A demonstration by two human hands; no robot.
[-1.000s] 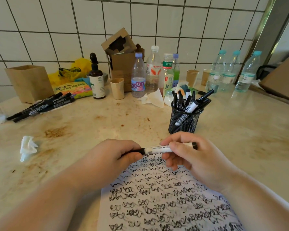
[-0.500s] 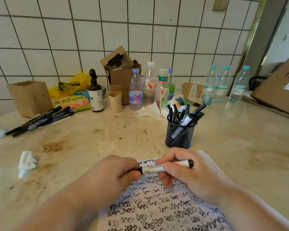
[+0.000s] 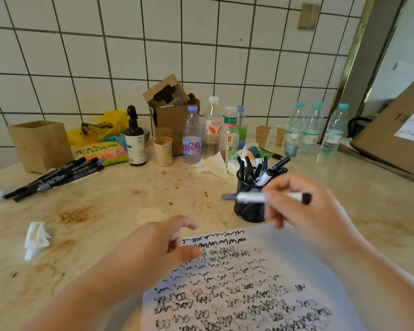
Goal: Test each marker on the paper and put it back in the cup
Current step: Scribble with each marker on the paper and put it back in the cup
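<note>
— What changed with the marker?
— The left hand let go; only the right hand fingers pinch it, lifted beside the cup.
— Left fingers?
— Loose, holding nothing, at the paper edge. Looks recapped, probably cup-bound.

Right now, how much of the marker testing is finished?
Much looks done: the paper is nearly covered in scribbles. In hand: the right hand holds one marker near the mesh cup. Which markers remain untested can't be told.
</note>
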